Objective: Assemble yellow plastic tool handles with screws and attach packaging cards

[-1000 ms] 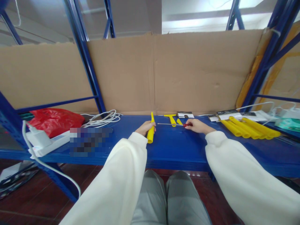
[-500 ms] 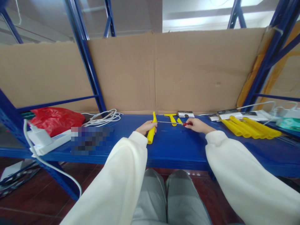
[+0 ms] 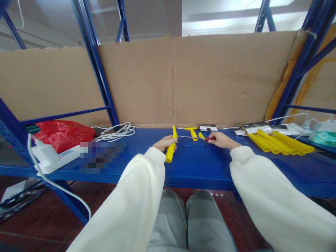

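Observation:
My left hand (image 3: 166, 142) is wrapped round a yellow plastic handle (image 3: 170, 154), which stands tilted over the blue shelf with its narrow head pointing away from me. In my right hand (image 3: 222, 140) is a screwdriver (image 3: 210, 139), gripped by its red handle. Its thin metal shaft runs left, and the tip meets or nearly meets the upper part of the yellow handle; exact contact is too small to tell. Just behind the shaft lie a T-shaped yellow piece (image 3: 193, 133) and a small yellow piece (image 3: 201, 135).
Several yellow handles (image 3: 278, 143) with dark-and-white packaging lie at the right. A small packet (image 3: 208, 128) rests by the cardboard wall (image 3: 223, 80). On the left are a red plastic bag (image 3: 64, 134), a white power strip (image 3: 63, 159) and coiled white cable (image 3: 118, 132). Blue posts (image 3: 101, 70) frame the shelf (image 3: 199, 168).
My left hand and the yellow handle have shifted slightly to the right, towards the screwdriver. My right hand stays nearly where it was.

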`<state>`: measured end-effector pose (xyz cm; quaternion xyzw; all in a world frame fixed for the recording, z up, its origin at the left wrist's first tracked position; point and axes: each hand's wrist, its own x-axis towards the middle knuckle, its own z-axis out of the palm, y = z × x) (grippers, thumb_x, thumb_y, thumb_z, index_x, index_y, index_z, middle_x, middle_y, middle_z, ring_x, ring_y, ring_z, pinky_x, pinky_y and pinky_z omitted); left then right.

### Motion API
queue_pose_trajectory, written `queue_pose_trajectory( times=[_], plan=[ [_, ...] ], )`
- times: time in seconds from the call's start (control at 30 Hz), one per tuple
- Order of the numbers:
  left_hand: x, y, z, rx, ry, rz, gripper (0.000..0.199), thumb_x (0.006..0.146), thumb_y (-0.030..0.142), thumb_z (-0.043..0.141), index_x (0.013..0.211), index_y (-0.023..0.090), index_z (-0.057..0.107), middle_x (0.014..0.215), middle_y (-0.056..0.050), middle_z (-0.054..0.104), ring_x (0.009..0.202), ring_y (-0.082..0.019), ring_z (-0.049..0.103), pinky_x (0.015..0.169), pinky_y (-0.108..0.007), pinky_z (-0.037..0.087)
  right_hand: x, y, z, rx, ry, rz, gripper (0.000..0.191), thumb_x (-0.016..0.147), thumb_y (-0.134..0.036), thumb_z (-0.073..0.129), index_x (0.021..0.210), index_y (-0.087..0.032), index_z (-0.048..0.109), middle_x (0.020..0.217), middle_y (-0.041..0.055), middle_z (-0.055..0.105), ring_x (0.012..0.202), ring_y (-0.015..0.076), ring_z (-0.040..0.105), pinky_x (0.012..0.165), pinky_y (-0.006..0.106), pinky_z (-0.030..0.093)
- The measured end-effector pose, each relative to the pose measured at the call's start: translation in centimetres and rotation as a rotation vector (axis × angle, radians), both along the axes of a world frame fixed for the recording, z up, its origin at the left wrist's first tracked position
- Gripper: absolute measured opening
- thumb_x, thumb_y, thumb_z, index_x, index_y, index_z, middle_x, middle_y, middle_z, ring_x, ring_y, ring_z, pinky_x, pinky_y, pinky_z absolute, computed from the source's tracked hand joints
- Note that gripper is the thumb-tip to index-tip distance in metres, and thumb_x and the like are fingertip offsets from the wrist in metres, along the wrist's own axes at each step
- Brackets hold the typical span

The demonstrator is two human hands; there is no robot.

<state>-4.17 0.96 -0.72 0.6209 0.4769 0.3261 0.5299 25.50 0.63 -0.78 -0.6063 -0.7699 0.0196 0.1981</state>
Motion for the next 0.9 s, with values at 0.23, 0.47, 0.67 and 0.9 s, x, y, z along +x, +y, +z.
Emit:
queue_pose_trajectory(
  times=[0.23,0.47,0.67,0.9],
  plan=[
    [-0.03,-0.17,0.12,-0.014,-0.037,-0.017,0.009,0.086,0.017,0.062,0.087,0.018,0.053,0.050,0.003,0.058,0.044,-0.013,0.055,0.048,-0.022,0.044,-0.19,-0.30,0.23,-0.008,-0.009,-0.013,0.003,0.084,-0.020,0.064,0.081,-0.020,0.066,0.089,0.0070,0.075,0.080,0.0199,0.068,0.075,0.027,0.051],
    [0.30,-0.19,0.46,-0.040,-0.069,-0.025,0.004,0.083,0.016,0.059,0.080,0.016,0.057,0.049,0.001,0.058,0.045,-0.013,0.055,0.048,-0.022,0.044,0.39,0.18,-0.20,0.026,-0.038,-0.016,0.005,0.079,-0.016,0.067,0.080,-0.021,0.066,0.084,0.0047,0.074,0.077,0.0189,0.067,0.071,0.026,0.050],
    [0.45,-0.40,0.61,-0.047,-0.068,-0.016,0.005,0.084,0.013,0.055,0.081,0.015,0.058,0.048,0.002,0.057,0.046,-0.013,0.056,0.051,-0.023,0.046,0.51,0.31,-0.32,0.037,-0.047,-0.026,0.007,0.078,-0.016,0.068,0.079,-0.021,0.064,0.082,0.0045,0.074,0.073,0.0180,0.066,0.066,0.025,0.049],
    [0.37,-0.65,0.80,-0.045,-0.063,-0.026,0.005,0.085,0.013,0.057,0.081,0.015,0.056,0.048,0.001,0.059,0.044,-0.012,0.055,0.049,-0.022,0.046,0.43,0.22,-0.30,0.033,-0.051,-0.029,0.007,0.079,-0.015,0.067,0.081,-0.021,0.065,0.085,0.0049,0.074,0.076,0.0178,0.067,0.068,0.024,0.049]
  ],
)
